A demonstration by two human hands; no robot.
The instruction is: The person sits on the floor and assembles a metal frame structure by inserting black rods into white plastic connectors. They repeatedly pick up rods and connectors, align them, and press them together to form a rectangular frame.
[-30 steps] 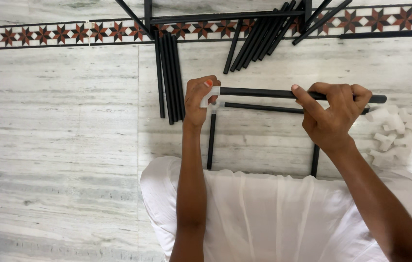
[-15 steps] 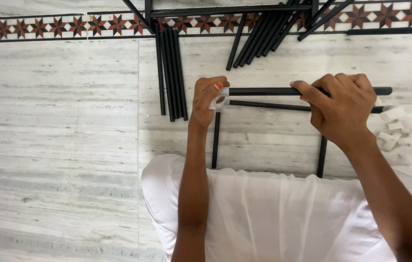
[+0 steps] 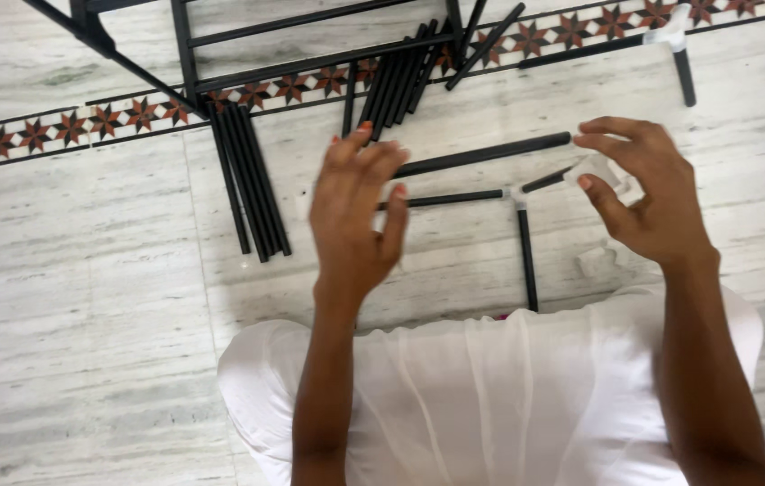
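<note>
Hands over black rods on the floor

My left hand point(image 3: 360, 211) hovers spread; at three o'clock, my right hand point(image 3: 643, 193) pinches a clear connector point(image 3: 600, 169) beside a black rod point(image 3: 481, 155).

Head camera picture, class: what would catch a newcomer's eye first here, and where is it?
Two bare hands are raised over the pale marble floor: the left hand open at centre, the right hand pinching a small clear plastic piece. Beneath them lies a frame of black rods. A loose bundle of rods lies to the left, by the red star border.
</note>
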